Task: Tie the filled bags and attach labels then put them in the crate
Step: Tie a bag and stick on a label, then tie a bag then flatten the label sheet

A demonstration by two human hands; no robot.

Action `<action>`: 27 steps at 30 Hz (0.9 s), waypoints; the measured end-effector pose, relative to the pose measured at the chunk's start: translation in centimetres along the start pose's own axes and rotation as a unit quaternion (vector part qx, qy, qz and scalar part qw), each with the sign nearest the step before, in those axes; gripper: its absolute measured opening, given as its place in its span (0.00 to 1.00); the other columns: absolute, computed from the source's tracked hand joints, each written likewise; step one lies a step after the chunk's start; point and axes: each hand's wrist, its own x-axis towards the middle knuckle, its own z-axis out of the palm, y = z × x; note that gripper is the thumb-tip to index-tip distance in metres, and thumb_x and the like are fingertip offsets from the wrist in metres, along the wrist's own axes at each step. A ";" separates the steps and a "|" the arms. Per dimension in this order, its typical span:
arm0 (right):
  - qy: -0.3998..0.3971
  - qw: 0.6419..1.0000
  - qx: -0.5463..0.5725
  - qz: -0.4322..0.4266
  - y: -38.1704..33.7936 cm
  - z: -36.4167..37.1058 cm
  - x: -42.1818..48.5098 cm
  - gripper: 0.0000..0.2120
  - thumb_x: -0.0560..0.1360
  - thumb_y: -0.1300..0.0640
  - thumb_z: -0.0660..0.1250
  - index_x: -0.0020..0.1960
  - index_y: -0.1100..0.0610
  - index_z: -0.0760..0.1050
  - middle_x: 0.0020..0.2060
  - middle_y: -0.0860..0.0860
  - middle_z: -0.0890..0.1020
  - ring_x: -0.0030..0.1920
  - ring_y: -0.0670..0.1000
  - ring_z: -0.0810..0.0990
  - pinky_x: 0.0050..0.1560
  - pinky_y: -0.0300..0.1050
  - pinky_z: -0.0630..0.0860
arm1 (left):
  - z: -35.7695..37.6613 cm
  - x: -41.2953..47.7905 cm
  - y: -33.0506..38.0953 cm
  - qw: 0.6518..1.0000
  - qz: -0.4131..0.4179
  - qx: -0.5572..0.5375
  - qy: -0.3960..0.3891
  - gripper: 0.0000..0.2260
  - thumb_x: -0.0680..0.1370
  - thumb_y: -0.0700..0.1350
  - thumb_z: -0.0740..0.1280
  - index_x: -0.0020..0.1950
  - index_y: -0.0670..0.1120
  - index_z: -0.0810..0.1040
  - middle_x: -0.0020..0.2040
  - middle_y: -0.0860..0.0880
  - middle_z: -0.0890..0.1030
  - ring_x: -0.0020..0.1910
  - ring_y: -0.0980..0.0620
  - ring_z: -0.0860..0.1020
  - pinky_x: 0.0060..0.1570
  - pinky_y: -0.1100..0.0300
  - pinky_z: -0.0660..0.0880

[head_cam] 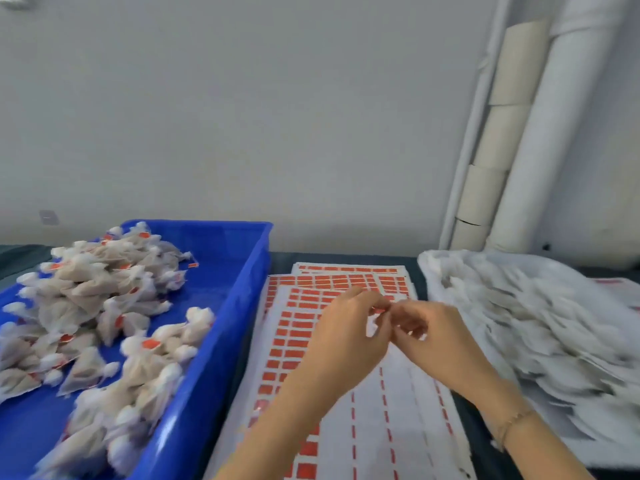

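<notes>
step: labelling | left hand + right hand pinch one red label over label sheets | next: probably needs bag from bag pile right of sheets, then blue crate

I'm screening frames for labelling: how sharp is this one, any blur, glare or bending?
Head view: motion blur smears the flat bags and softens the left hand and right hand pinching a red label; the blue crate reads clearer; wide-angle distortion tilts the pipes; light is even, no glare.
</notes>
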 end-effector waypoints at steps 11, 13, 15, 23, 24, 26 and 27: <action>0.037 0.967 -0.158 0.195 12.2 -11.1 -5.4 0.08 0.71 0.54 0.74 0.41 0.40 0.79 0.36 0.37 0.82 0.37 0.39 0.80 0.42 0.39 0.77 | 13.6 6.4 7.7 0.973 0.106 -0.042 -0.202 0.13 0.78 0.37 0.63 0.61 0.43 0.79 0.57 0.45 0.79 0.54 0.47 0.77 0.56 0.57 0.75; -0.007 0.952 -0.196 0.233 13.7 -11.0 -5.6 0.07 0.70 0.52 0.74 0.46 0.42 0.79 0.41 0.40 0.82 0.39 0.39 0.79 0.43 0.39 0.77 | 15.3 7.1 8.2 0.962 0.106 0.025 -0.251 0.13 0.76 0.38 0.67 0.60 0.42 0.79 0.58 0.44 0.78 0.55 0.44 0.76 0.57 0.53 0.75; -0.038 0.936 -0.238 0.256 14.5 -10.6 -5.4 0.11 0.68 0.49 0.73 0.49 0.43 0.78 0.43 0.41 0.81 0.38 0.39 0.77 0.38 0.36 0.75 | 16.6 7.5 8.4 0.948 0.108 0.102 -0.282 0.12 0.72 0.42 0.72 0.55 0.41 0.80 0.54 0.44 0.78 0.53 0.44 0.77 0.52 0.52 0.76; -0.060 0.898 -0.375 0.223 15.0 -9.5 -3.3 0.09 0.72 0.47 0.65 0.51 0.44 0.80 0.46 0.44 0.82 0.46 0.47 0.81 0.44 0.41 0.76 | 18.7 8.8 7.9 0.944 0.134 0.184 -0.239 0.08 0.75 0.38 0.66 0.53 0.43 0.79 0.55 0.43 0.78 0.56 0.43 0.76 0.51 0.53 0.74; -0.051 0.897 -0.382 0.217 15.1 -9.5 -3.2 0.09 0.73 0.48 0.64 0.50 0.44 0.80 0.45 0.45 0.83 0.46 0.48 0.81 0.43 0.41 0.76 | 18.8 8.8 7.8 0.944 0.138 0.186 -0.234 0.08 0.75 0.37 0.66 0.53 0.42 0.79 0.55 0.43 0.78 0.56 0.43 0.76 0.51 0.53 0.74; -0.033 0.900 -0.379 0.211 15.2 -9.4 -3.3 0.08 0.74 0.50 0.63 0.49 0.44 0.80 0.44 0.45 0.83 0.45 0.49 0.80 0.43 0.42 0.76 | 19.1 8.5 7.6 0.944 0.147 0.189 -0.227 0.10 0.75 0.37 0.66 0.54 0.43 0.80 0.56 0.43 0.78 0.56 0.43 0.76 0.50 0.53 0.74; -0.026 0.904 -0.372 0.211 15.2 -9.3 -3.5 0.08 0.74 0.51 0.63 0.49 0.44 0.80 0.45 0.45 0.83 0.46 0.49 0.80 0.43 0.43 0.76 | 19.2 8.4 7.6 0.944 0.152 0.188 -0.223 0.10 0.75 0.36 0.65 0.54 0.43 0.80 0.56 0.43 0.78 0.56 0.43 0.75 0.49 0.53 0.73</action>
